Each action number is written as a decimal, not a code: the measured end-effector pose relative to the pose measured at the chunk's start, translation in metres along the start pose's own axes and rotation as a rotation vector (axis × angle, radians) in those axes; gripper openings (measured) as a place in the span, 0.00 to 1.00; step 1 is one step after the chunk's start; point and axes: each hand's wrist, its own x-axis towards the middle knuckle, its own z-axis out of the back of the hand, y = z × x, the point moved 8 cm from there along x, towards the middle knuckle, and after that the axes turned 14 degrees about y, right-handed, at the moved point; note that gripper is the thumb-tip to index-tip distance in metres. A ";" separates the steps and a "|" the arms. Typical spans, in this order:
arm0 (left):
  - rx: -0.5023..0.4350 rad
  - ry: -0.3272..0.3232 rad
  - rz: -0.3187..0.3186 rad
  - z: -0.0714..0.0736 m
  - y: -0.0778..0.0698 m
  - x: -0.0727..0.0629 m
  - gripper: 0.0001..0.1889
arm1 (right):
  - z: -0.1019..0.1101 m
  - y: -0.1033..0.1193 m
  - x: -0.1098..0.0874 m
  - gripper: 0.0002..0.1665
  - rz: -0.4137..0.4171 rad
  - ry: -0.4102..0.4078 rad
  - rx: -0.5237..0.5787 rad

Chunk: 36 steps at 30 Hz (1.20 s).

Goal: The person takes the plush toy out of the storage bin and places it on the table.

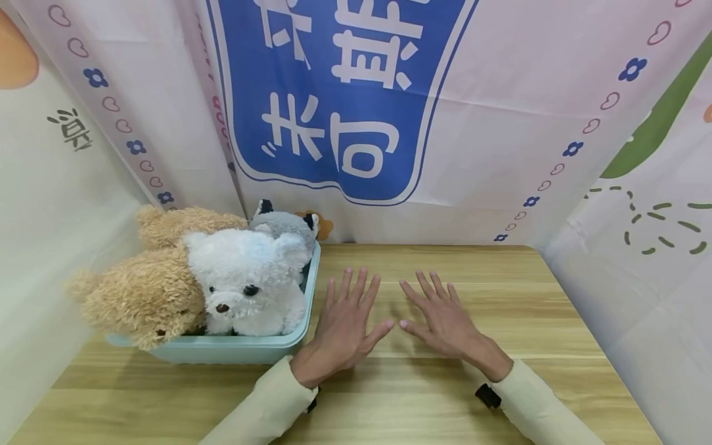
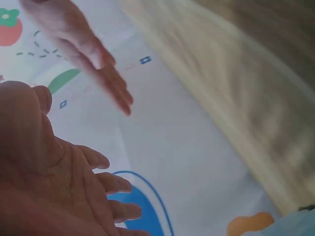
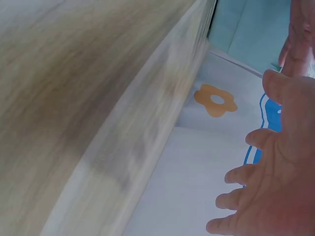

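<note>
My left hand (image 1: 343, 324) is held palm down over the wooden table, fingers straight and spread, just right of a light blue bin (image 1: 233, 351). My right hand (image 1: 445, 321) mirrors it farther right, its fingers also spread; the thumbs point at each other with a small gap. Neither hand holds anything. In the wrist views a space shows between each palm and the tabletop. The bin is filled with plush toys: a white plush bear (image 1: 245, 278) in front, a tan curly plush toy (image 1: 144, 296) leaning over the left rim, another tan plush (image 1: 194, 222) behind, and a grey plush (image 1: 286, 225) with black-tipped ears at the back.
The wooden table (image 1: 556, 346) reaches back to a printed cloth (image 1: 489, 154) with a blue panel. White cloth walls stand at the left (image 1: 50, 204) and right (image 1: 656, 296). Black straps (image 1: 488, 395) sit at the wrists.
</note>
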 end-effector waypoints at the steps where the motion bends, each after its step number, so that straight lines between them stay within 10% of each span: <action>1: -0.001 -0.003 0.000 0.002 -0.001 -0.001 0.42 | 0.001 0.000 0.000 0.44 0.001 -0.004 0.002; 16: 0.009 -0.037 -0.030 0.041 -0.015 -0.024 0.43 | 0.009 0.010 -0.001 0.44 0.050 -0.061 -0.012; 36: 0.013 -0.262 -0.084 0.098 -0.012 -0.072 0.45 | 0.013 0.016 -0.003 0.45 0.041 -0.027 0.018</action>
